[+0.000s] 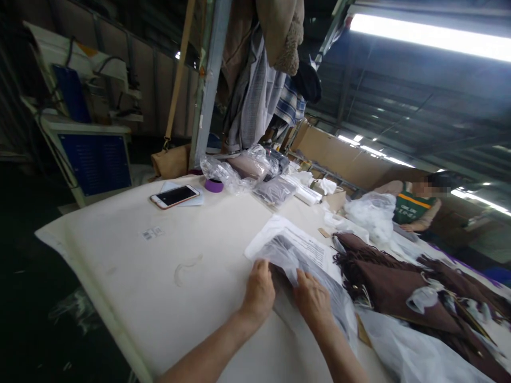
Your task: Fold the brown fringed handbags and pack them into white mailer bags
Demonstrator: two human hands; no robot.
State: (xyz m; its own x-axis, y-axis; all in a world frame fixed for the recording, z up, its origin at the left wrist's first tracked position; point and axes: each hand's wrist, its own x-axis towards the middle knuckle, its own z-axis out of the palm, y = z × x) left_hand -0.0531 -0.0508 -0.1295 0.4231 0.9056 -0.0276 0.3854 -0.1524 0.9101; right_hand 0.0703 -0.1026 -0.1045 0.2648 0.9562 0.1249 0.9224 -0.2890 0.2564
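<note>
A clear plastic bag (339,298) with printed text on its far part lies on the white-covered table (120,266), with dark grey fabric inside. My left hand (259,290) is closed on the near left edge of the bag, fingers curled round the film. My right hand (313,298) pinches the same bag a little to the right, fingers bent over its edge. Between the two hands the bag's edge is apart, and dark material shows there. The fingertips are partly hidden by the plastic.
At the far left of the table lie a phone (175,197) and purple tape (214,185). Wrapped packages (275,190) stand behind. Brown fringed textiles (391,287) and loose plastic (415,346) cover the right. A person in a green apron (413,207) is beyond.
</note>
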